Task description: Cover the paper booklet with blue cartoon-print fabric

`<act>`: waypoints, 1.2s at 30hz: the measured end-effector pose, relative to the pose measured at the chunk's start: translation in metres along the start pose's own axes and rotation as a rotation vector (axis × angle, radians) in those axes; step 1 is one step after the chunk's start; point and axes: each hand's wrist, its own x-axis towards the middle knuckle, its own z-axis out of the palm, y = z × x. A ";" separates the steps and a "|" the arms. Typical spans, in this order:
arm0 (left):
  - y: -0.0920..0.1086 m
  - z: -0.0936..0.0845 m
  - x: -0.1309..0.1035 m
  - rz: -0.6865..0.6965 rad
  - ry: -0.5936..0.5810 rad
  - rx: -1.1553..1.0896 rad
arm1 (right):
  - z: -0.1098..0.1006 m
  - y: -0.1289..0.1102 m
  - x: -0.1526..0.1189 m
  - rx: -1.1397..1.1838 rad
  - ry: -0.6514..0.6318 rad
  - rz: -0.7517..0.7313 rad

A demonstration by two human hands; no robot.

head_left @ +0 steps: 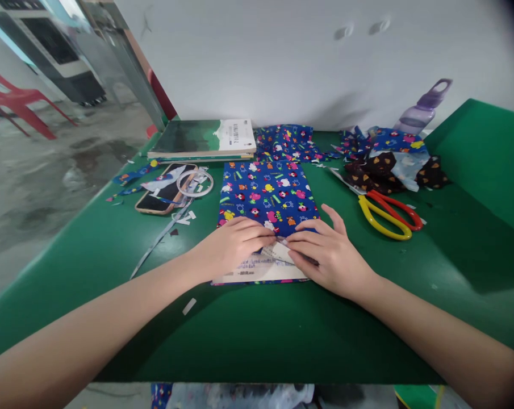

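A book (252, 277) lies at the table's front with blue animal-print cloth (265, 193) folded over its upper part. Printed pale paper shows below the cloth edge, and a small white flap (278, 251) sticks out there. My left hand (243, 245) is at that edge, its fingers together and their tips pressed on the cloth. My right hand (325, 250) meets it from the other side, fingertips closed at the cloth edge beside the flap, little finger raised. The thumb tips are partly hidden.
Stacked books (188, 139), a phone (167, 190) and a tape roll (195, 183) lie at left among scraps. Scissors (384, 216) with yellow and red handles lie at right. Behind are cloth remnants (380, 165) and a purple bottle (421, 113). The green table (239, 341) meets a wall.
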 end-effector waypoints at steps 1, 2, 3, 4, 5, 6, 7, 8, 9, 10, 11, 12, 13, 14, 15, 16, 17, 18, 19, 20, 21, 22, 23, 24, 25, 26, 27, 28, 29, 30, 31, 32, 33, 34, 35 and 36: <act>0.000 0.000 0.000 -0.002 -0.001 0.000 | 0.001 0.001 0.000 0.006 -0.007 0.004; 0.000 0.000 0.000 -0.004 0.000 -0.001 | 0.002 0.001 -0.001 0.012 -0.013 0.013; 0.000 0.000 0.000 -0.006 -0.001 -0.001 | 0.003 0.002 -0.001 0.016 -0.018 0.024; 0.000 0.000 0.000 -0.007 -0.002 0.000 | 0.004 0.003 -0.001 0.020 -0.021 0.038; 0.000 0.000 -0.001 -0.006 -0.002 0.000 | 0.004 0.004 -0.002 0.023 -0.025 0.052; 0.000 0.000 -0.001 -0.005 -0.002 0.002 | 0.005 0.005 -0.002 0.028 -0.030 0.063; 0.000 0.000 -0.001 -0.003 -0.001 0.004 | 0.005 0.006 -0.003 0.034 -0.038 0.071; 0.000 0.000 -0.001 -0.001 0.000 0.008 | 0.005 0.007 -0.003 0.042 -0.048 0.077; 0.000 -0.001 0.000 0.001 -0.002 0.012 | 0.005 0.007 -0.003 0.051 -0.062 0.083; 0.000 -0.001 0.000 0.002 -0.005 0.018 | 0.004 0.008 -0.002 0.062 -0.078 0.090; 0.000 -0.001 0.000 0.004 -0.009 0.024 | 0.004 0.008 -0.002 0.072 -0.095 0.098; 0.000 -0.001 0.000 0.005 -0.014 0.032 | 0.003 0.007 -0.001 0.080 -0.113 0.104; 0.000 -0.001 0.000 0.005 -0.020 0.039 | 0.002 0.007 -0.001 0.088 -0.131 0.107; 0.000 -0.001 0.000 0.007 -0.024 0.046 | 0.001 0.007 0.000 0.096 -0.151 0.107; 0.000 -0.001 0.000 0.008 -0.027 0.052 | 0.001 0.007 0.001 0.104 -0.169 0.105; 0.000 -0.001 0.000 0.009 -0.028 0.057 | 0.000 0.006 0.001 0.112 -0.185 0.103; 0.000 -0.001 -0.001 0.008 -0.031 0.061 | 0.000 0.006 0.001 0.120 -0.199 0.102; 0.000 -0.001 -0.001 0.007 -0.033 0.062 | 0.000 0.006 0.001 0.125 -0.212 0.104; 0.000 -0.001 -0.001 0.007 -0.032 0.061 | 0.000 0.006 0.001 0.128 -0.224 0.108; 0.000 -0.001 -0.001 0.006 -0.031 0.059 | 0.001 0.006 0.001 0.128 -0.233 0.112; 0.000 -0.001 -0.001 0.005 -0.031 0.055 | 0.001 0.007 0.001 0.126 -0.239 0.117; 0.000 -0.001 -0.001 0.005 -0.032 0.050 | 0.001 0.007 0.000 0.122 -0.241 0.121; 0.000 -0.002 -0.001 0.002 -0.034 0.046 | 0.002 0.007 0.000 0.117 -0.236 0.123; 0.000 -0.002 0.000 0.001 -0.036 0.041 | 0.002 0.007 0.000 0.109 -0.223 0.121; 0.001 -0.002 0.000 -0.001 -0.038 0.035 | 0.002 0.007 -0.001 0.100 -0.203 0.117; 0.001 -0.002 0.000 -0.001 -0.037 0.029 | 0.002 0.007 -0.001 0.090 -0.178 0.111; 0.001 -0.002 0.000 0.000 -0.034 0.022 | 0.001 0.007 -0.001 0.081 -0.148 0.103; 0.000 -0.002 0.000 0.002 -0.030 0.013 | 0.001 0.007 -0.001 0.075 -0.116 0.094; 0.000 -0.002 0.000 0.002 -0.025 0.006 | 0.000 0.007 -0.001 0.071 -0.085 0.086; 0.000 -0.001 0.000 0.002 -0.021 0.001 | 0.000 0.007 0.000 0.069 -0.054 0.083; 0.000 -0.001 0.000 0.000 -0.020 -0.001 | -0.001 0.007 0.000 0.068 -0.028 0.081; 0.000 -0.001 0.000 -0.002 -0.021 -0.002 | -0.001 0.008 0.000 0.067 -0.011 0.081; 0.000 -0.001 0.000 -0.005 -0.024 -0.001 | 0.000 0.009 0.000 0.064 -0.003 0.082; 0.000 -0.001 0.000 -0.005 -0.028 0.000 | 0.000 0.010 0.000 0.060 -0.006 0.081; 0.000 -0.001 0.000 -0.004 -0.031 0.000 | 0.001 0.011 0.000 0.056 -0.015 0.080; 0.000 -0.002 0.000 -0.003 -0.031 0.000 | 0.003 0.013 0.000 0.055 -0.031 0.078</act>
